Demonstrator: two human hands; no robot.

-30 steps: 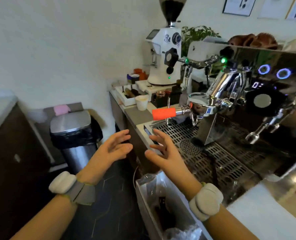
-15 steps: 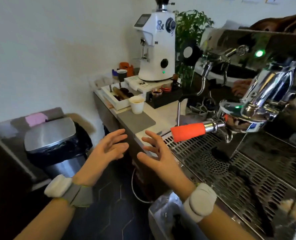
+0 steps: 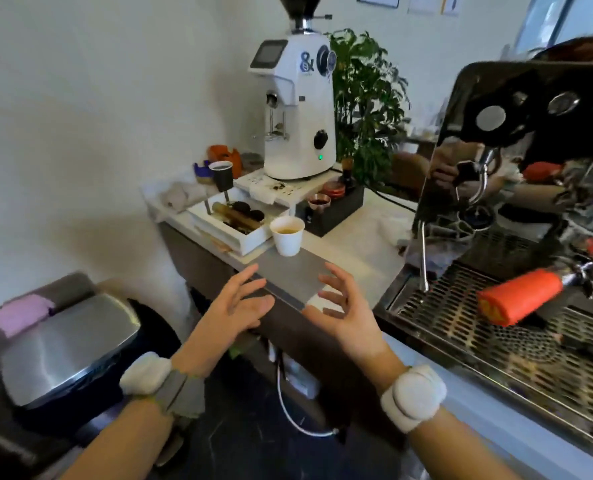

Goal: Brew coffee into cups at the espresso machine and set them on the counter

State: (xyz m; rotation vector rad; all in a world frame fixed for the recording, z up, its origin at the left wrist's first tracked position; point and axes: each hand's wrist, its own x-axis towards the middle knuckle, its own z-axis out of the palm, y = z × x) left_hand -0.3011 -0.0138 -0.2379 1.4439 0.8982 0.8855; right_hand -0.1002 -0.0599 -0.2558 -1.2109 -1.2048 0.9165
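Observation:
A white paper cup (image 3: 287, 235) with coffee in it stands on the counter, at the far end of a grey mat (image 3: 296, 276). My left hand (image 3: 240, 304) and my right hand (image 3: 344, 312) hover side by side just in front of the mat, palms facing each other, fingers spread, holding nothing. The chrome espresso machine (image 3: 516, 157) fills the right side. Its portafilter with an orange handle (image 3: 520, 301) sticks out over the metal drip grate (image 3: 461, 327).
A white coffee grinder (image 3: 296, 109) stands at the back of the counter, with a white tray of tools (image 3: 234, 225), a dark paper cup (image 3: 222, 174) and a black box (image 3: 333, 207) around it. A plant (image 3: 366, 98) stands behind. A steel-lidded bin (image 3: 66, 348) sits low on the left.
The view has swung left and closer to the counter. Both hands have moved forward from the drip grate's corner towards the grey mat and the cup, still open.

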